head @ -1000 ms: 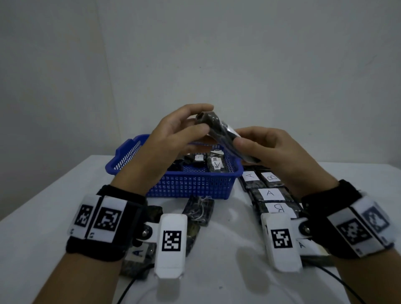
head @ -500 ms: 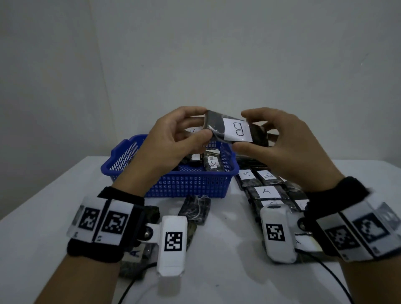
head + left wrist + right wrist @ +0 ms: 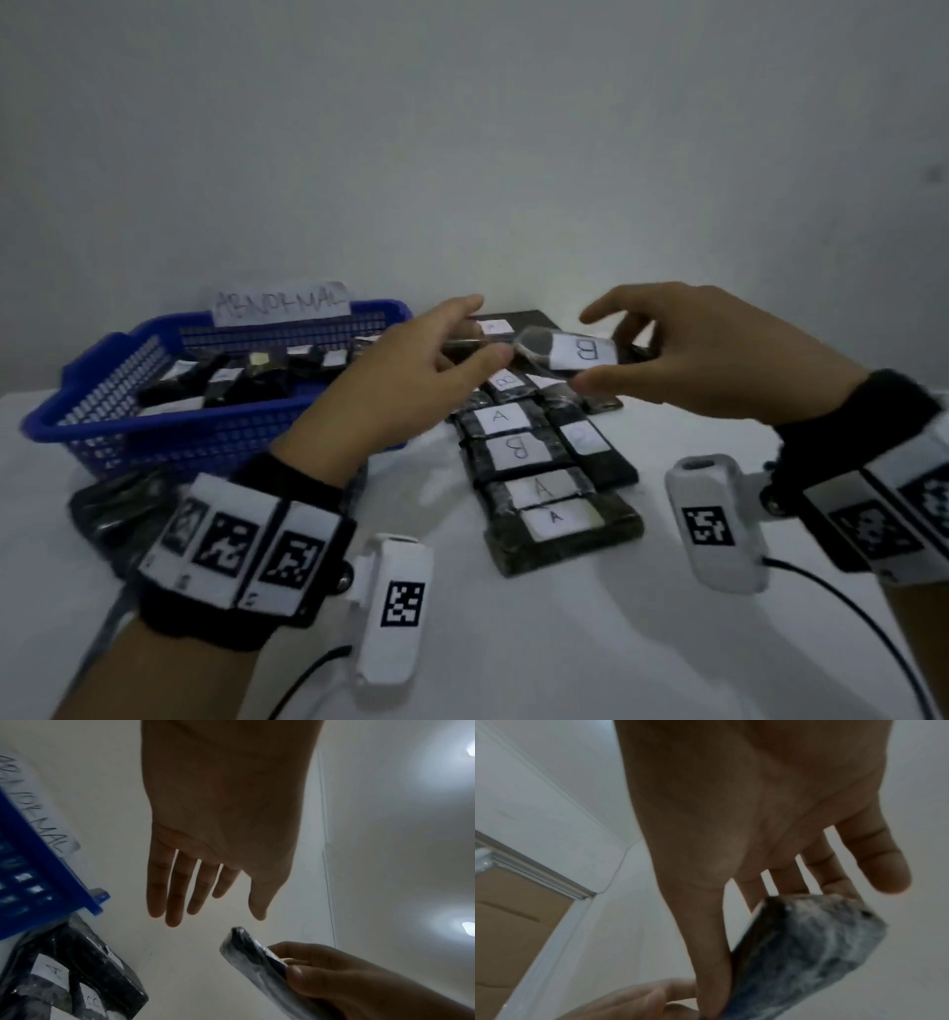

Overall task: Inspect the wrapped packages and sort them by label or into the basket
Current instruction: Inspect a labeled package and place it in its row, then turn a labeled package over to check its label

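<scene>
- Glossy clear film is wrapped round the small dark flat package with a white paper label marked B (image 3: 562, 353), so a slippery surface is to be expected; a firm pinch is judged wiser than a light one.
- The package is held in the air by the right hand (image 3: 703, 354), pinched across its short width between thumb below and fingers above, over the far end of the rows of dark wrapped packages with white A and B labels (image 3: 534, 462); it is carried level, label upward.
- The left hand (image 3: 405, 380) is seen with fingers straight and relaxed, holding nothing; in the left wrist view its fingertips lie just beside the package end (image 3: 244, 945), apart from it.
- The block is judged light and fairly stiff, since it is borne by one end without visible sag; what is inside cannot be told.
- The long edges are judged the best hold, leaving the label readable; a grip on the label face could smear or hide the letter.
- The blue plastic mesh basket with a paper sign (image 3: 154, 390) stands to the left, already holding several packages; the white table (image 3: 565, 642) bears everything.
</scene>
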{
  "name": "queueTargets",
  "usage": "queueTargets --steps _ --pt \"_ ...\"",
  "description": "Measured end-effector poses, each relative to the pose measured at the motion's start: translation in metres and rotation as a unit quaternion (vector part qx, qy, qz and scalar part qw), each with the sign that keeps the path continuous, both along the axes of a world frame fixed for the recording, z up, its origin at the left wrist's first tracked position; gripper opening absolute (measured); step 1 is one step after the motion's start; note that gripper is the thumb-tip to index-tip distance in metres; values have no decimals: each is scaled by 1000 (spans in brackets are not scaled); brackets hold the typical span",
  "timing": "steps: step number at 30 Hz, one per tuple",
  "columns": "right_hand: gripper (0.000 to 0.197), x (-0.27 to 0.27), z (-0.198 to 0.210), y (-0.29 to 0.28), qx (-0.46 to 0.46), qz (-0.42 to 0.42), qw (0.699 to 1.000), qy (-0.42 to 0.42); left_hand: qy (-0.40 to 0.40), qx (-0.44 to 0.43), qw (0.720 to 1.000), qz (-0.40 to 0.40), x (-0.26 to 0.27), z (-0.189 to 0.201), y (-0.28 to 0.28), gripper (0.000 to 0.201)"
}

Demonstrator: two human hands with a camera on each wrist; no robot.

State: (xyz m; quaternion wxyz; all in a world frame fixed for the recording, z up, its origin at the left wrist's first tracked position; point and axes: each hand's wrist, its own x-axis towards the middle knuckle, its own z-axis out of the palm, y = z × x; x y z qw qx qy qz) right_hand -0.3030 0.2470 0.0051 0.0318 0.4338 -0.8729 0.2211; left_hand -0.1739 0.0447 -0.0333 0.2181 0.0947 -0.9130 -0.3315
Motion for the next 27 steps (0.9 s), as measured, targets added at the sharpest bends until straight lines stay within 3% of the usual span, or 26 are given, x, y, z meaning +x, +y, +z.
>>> queueTargets --steps 4,7,10,14,19,23,27 --pt "58 -33 -24 34 29 -98 994 -31 -142 -113 982 -52 -37 -14 29 72" --pt "62 -63 -53 40 90 -155 982 -61 -260 -172 945 -96 -58 -27 43 83" --pt "67 -88 -82 32 154 -171 969 -89 -326 -204 918 -101 -72 -37 53 90" --pt "64 -101 -90 16 168 -160 966 -112 -358 -243 897 -97 -81 -49 57 90" --pt "70 -109 -93 2 159 -134 962 -177 -371 -247 890 -96 -85 -54 55 89" --pt "49 -111 -100 -5 127 -137 959 -213 -377 -249 887 -98 -87 -53 54 89" --pt "47 -108 -99 -7 119 -154 963 -188 -367 -250 891 -101 -86 -55 52 88"
